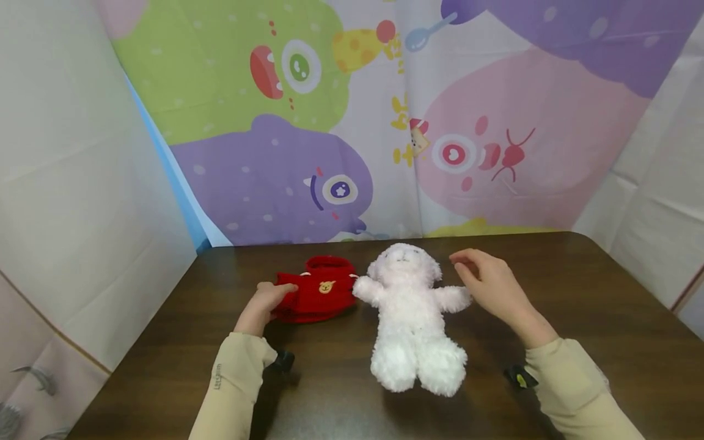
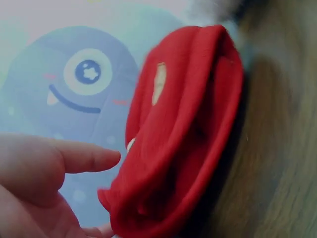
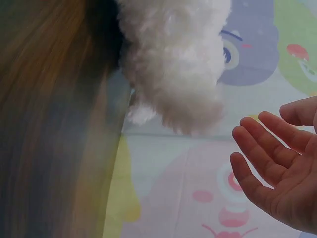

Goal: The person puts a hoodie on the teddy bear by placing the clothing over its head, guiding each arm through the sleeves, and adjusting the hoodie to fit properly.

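Note:
A white plush bear (image 1: 409,311) lies on its back with its arms spread and its legs toward me. Left of it is a small red knitted doll garment (image 1: 324,296) with a bear-face patch (image 1: 327,287) and a looped upper part. My left hand (image 1: 269,299) is at the garment's left edge. The left wrist view shows the straight thumb (image 2: 94,156) beside the red cloth (image 2: 173,124), and a lower fingertip right at its edge. My right hand (image 1: 489,281) hovers by the bear's arm on the right, its fingers (image 3: 262,153) relaxed, spread and holding nothing.
Everything lies on a dark brown wooden table (image 1: 330,391). Behind its far edge hangs a cloth backdrop (image 1: 385,153) with cartoon monsters. Pale cloth panels (image 1: 71,153) stand on both sides. A dark wrist device (image 1: 283,362) is on the left wrist.

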Demonstrator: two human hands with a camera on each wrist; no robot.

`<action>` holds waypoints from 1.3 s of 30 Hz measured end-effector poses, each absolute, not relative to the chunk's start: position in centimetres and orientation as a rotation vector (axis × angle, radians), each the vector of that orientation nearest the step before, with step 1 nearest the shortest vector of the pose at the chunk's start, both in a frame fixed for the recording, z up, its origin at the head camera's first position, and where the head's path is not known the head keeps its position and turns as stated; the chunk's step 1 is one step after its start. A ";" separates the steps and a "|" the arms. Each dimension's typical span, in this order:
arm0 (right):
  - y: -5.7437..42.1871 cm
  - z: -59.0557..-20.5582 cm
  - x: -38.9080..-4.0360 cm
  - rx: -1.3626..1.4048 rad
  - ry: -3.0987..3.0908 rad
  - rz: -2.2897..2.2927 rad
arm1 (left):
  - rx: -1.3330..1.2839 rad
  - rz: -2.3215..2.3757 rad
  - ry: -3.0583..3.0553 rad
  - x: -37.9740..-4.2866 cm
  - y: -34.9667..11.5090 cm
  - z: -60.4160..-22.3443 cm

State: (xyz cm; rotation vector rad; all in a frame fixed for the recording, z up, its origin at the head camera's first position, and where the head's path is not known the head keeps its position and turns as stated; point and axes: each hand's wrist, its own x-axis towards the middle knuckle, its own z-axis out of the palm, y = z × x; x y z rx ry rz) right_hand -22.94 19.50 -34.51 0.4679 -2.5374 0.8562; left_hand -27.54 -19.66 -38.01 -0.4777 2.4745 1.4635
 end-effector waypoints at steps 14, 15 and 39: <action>16.9 -34.5 -23.3 0.457 -2.651 1.143 | -0.432 2.123 1.731 -27.3 -18.8 -38.6; 16.8 -34.5 -23.3 0.464 -2.658 1.167 | -0.431 2.130 1.735 -27.3 -18.6 -38.7; 13.9 -34.8 -24.1 0.505 -2.672 1.334 | -0.217 2.442 1.715 -26.6 -13.3 -35.1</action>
